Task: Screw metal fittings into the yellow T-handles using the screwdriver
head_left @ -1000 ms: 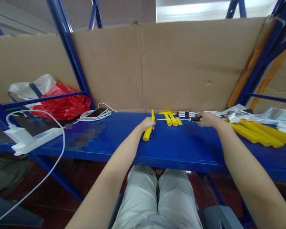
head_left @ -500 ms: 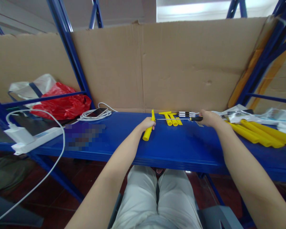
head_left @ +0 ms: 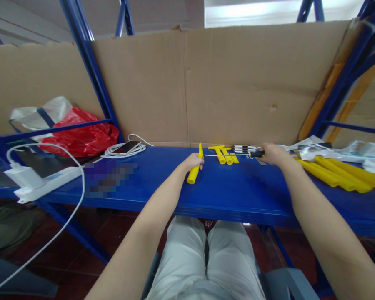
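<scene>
My left hand [head_left: 194,161] grips a yellow pipe [head_left: 192,176] between the tabletop [head_left: 231,191]'s front and back edges. My right hand [head_left: 272,153] is closed on the screwdriver [head_left: 256,154], its tip at the pipe. I judge this pipe under way, unfinished. Yellow T-shaped pieces [head_left: 221,156] lie near the back edge; whether finished, I cannot tell. Long yellow tubes [head_left: 346,174] lie toward the right end, seemingly unworked.

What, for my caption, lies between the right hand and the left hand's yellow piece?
In the head view, a screwdriver extends between them; other yellow pieces show near it.
</scene>
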